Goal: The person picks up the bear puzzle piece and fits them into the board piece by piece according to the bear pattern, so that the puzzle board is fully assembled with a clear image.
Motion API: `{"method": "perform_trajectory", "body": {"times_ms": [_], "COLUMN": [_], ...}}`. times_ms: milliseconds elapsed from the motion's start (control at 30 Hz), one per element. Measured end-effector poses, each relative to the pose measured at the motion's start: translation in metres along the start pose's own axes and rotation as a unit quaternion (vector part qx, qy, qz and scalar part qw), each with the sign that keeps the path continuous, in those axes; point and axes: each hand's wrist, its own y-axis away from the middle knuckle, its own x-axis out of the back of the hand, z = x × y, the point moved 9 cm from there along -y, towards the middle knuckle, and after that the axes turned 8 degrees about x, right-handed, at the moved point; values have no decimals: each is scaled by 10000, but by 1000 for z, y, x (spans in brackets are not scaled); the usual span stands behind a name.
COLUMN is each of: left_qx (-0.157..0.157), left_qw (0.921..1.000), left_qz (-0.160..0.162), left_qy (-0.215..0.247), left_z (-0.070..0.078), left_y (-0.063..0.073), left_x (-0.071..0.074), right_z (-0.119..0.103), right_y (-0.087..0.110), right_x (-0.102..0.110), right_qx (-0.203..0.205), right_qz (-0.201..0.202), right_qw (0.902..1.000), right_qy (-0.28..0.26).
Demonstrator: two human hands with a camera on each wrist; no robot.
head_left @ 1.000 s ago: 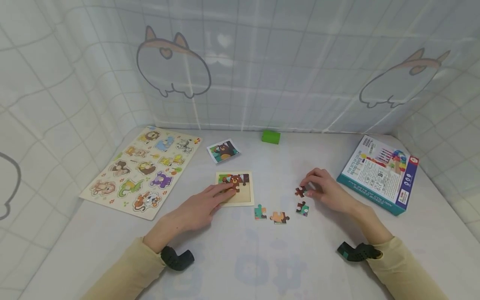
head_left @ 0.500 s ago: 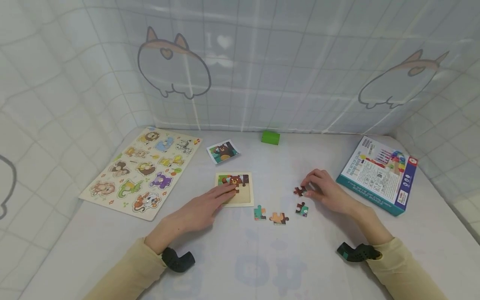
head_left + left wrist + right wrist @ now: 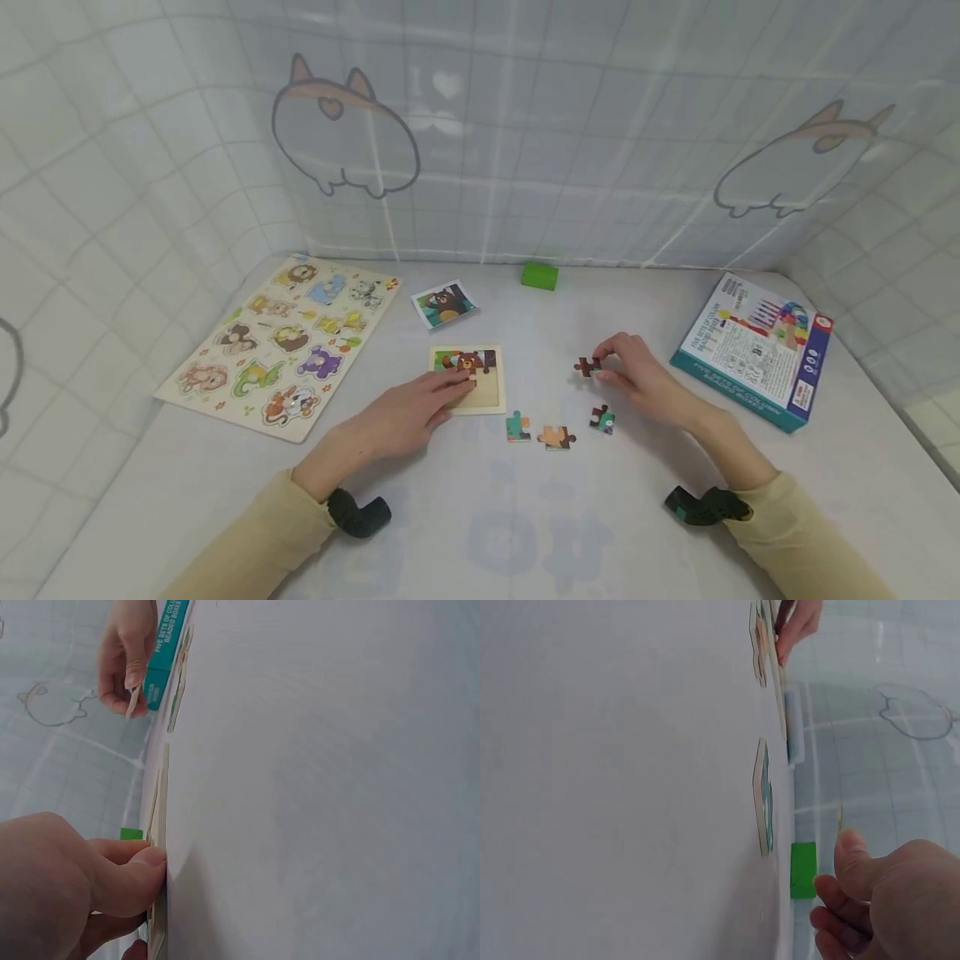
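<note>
Brown puzzle piece [image 3: 587,367] is pinched between the thumb and fingers of the right hand [image 3: 645,379] in the head view, off to the right of the wooden tray [image 3: 480,410] and apart from it. Against the frames of a second and half a second ago, piece and hand have shifted left and away from the person, and the piece now hangs above its shadow. The left hand [image 3: 401,417] has stayed put, fingers extended across the tray, gripping nothing that I can make out. Near the tray lie a teal piece [image 3: 517,427], a peach piece [image 3: 557,437] and a brown-and-teal piece [image 3: 602,419], unchanged. At the right, the teal-sided box [image 3: 753,350] reads "FIVE SETS OF COLUMN BEADED BOXES"; its smaller print is illegible.

From the left wrist, the left thumb [image 3: 150,859] touches the tray's edge; beyond, the right hand holds its piece edge-on, and "FIVE SETS OF COLU…" and "BEADED BOXES" are legible on the box.

From the right wrist, the held piece shows as a thin sliver at the thumb tip, clear of the table [image 3: 630,787], with a green block [image 3: 803,870] behind.
</note>
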Motion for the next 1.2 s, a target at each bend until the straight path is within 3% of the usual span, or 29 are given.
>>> {"method": "perform_trajectory", "body": {"times_ms": [500, 833, 1200], "left_qx": [-322, -234, -139], "left_qw": [9993, 9997, 9998], "left_qz": [169, 33, -10], "left_qy": [-122, 116, 167], "left_z": [4, 3, 2], "left_y": [2, 2, 0], "left_x": [0, -1, -3], "right_z": [-28, -45, -56], "right_y": [-37, -62, -81], "right_x": [-31, -53, -74], "right_qx": [14, 83, 126], "right_qz": [-204, -204, -480], "right_qw": [9997, 9998, 9988], "right_qy": [-99, -21, -8]}}
